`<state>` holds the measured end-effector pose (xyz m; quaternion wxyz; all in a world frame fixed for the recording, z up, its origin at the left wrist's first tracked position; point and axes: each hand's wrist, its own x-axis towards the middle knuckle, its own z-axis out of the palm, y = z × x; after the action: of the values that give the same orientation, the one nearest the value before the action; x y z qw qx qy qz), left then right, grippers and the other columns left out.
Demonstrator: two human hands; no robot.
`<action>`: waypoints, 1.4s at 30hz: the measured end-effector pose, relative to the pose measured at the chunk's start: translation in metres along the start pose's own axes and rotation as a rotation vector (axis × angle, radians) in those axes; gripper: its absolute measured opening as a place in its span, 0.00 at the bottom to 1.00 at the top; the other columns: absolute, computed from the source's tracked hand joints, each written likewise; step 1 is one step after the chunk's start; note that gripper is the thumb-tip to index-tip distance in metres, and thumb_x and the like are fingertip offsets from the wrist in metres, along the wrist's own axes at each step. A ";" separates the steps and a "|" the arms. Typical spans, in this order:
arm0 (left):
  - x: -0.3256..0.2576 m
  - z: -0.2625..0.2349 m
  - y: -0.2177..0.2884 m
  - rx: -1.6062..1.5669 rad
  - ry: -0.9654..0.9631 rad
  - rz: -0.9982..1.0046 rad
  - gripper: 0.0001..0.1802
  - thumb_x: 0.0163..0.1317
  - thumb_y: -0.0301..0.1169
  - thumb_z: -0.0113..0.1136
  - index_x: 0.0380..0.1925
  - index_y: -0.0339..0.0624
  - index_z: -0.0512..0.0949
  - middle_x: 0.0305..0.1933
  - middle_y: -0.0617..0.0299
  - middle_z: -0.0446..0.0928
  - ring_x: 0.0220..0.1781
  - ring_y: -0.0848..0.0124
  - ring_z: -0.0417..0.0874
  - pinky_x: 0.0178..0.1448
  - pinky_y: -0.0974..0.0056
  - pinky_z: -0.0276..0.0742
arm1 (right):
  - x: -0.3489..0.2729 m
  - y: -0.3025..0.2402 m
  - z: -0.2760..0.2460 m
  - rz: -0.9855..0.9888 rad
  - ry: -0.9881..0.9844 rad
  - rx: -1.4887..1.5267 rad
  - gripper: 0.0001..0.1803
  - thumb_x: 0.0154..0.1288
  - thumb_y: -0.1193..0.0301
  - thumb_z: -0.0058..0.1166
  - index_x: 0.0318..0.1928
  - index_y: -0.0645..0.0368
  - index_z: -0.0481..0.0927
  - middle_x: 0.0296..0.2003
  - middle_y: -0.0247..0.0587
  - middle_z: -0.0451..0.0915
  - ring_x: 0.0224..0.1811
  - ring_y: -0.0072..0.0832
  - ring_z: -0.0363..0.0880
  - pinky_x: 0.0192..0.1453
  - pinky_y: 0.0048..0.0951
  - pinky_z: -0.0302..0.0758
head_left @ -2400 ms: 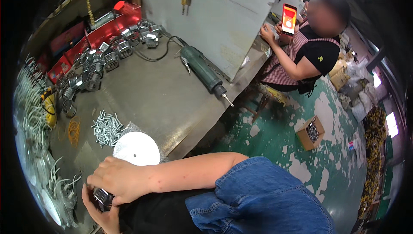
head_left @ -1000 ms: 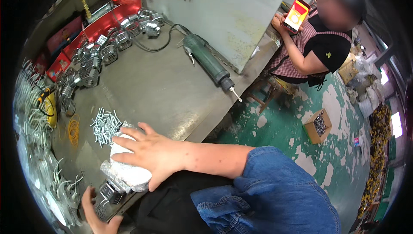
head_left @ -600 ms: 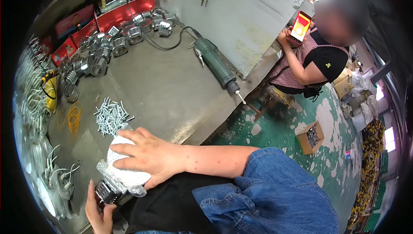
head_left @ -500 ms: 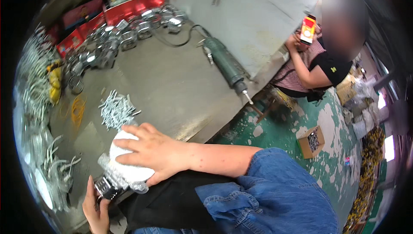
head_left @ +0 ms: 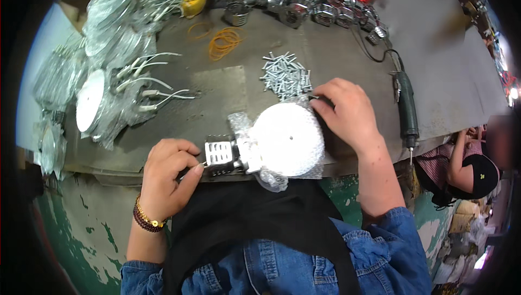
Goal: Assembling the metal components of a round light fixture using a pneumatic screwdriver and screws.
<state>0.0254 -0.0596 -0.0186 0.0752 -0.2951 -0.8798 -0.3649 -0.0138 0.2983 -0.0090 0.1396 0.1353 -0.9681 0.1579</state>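
Observation:
A round white disc (head_left: 290, 140), partly in clear bubble wrap, lies at the bench's front edge, before my body. Joined to its left side is a shiny slotted metal housing (head_left: 220, 153). My left hand (head_left: 173, 173) is closed in a pinch beside that housing; a tiny light tip shows at the fingertips, too small to name. Behind the disc is a pile of silver screws (head_left: 286, 75). At the pile's right edge, my right hand (head_left: 347, 113) pinches what looks like a screw between thumb and index finger, just above the disc's wrap.
A green power screwdriver (head_left: 406, 105) with a cord lies at right. Orange rubber bands (head_left: 223, 43) lie behind left. Wrapped discs with white wires (head_left: 116, 97) crowd the left, metal housings (head_left: 293, 13) the back. A co-worker (head_left: 461, 167) sits beyond the right edge.
My view has swung rightward to face the bench squarely. The right hand has left the disc for the screws' edge. My left hand has let go of the housing and now pinches beside it.

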 end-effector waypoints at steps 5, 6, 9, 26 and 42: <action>0.000 -0.011 -0.004 0.105 -0.102 0.044 0.11 0.52 0.25 0.68 0.36 0.41 0.81 0.50 0.54 0.82 0.54 0.53 0.80 0.57 0.53 0.75 | 0.012 0.005 0.006 0.189 -0.106 -0.013 0.07 0.63 0.70 0.63 0.39 0.59 0.83 0.38 0.42 0.83 0.47 0.42 0.82 0.53 0.43 0.77; 0.007 -0.012 0.005 -0.003 -0.037 0.015 0.18 0.50 0.26 0.70 0.43 0.41 0.80 0.53 0.52 0.80 0.56 0.51 0.79 0.60 0.52 0.74 | 0.011 0.005 0.005 0.165 -0.102 -0.045 0.06 0.64 0.72 0.61 0.39 0.60 0.81 0.38 0.43 0.82 0.48 0.44 0.81 0.52 0.42 0.77; 0.016 -0.021 0.015 -0.057 -0.055 0.043 0.37 0.44 0.29 0.76 0.59 0.40 0.76 0.61 0.47 0.77 0.61 0.48 0.78 0.67 0.50 0.73 | 0.006 0.001 0.003 0.154 0.027 0.035 0.06 0.64 0.74 0.61 0.40 0.61 0.80 0.36 0.44 0.82 0.44 0.45 0.82 0.48 0.41 0.78; 0.022 0.017 0.014 0.038 -0.049 0.094 0.42 0.37 0.40 0.84 0.56 0.41 0.79 0.51 0.52 0.81 0.56 0.50 0.80 0.60 0.52 0.77 | -0.012 -0.090 0.033 -0.247 0.108 0.479 0.09 0.52 0.79 0.69 0.35 0.59 0.83 0.31 0.39 0.78 0.36 0.39 0.79 0.39 0.36 0.75; 0.039 0.011 0.018 -0.143 -0.241 0.097 0.46 0.36 0.27 0.84 0.61 0.38 0.76 0.58 0.50 0.77 0.59 0.51 0.79 0.63 0.55 0.75 | -0.021 -0.090 0.040 -0.210 0.240 0.585 0.11 0.51 0.79 0.68 0.36 0.55 0.86 0.31 0.33 0.84 0.36 0.33 0.83 0.43 0.35 0.74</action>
<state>0.0051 -0.0237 -0.0024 -0.0348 -0.3833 -0.8389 -0.3847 0.0240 0.2066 -0.0279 0.2232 0.2491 -0.8391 0.4289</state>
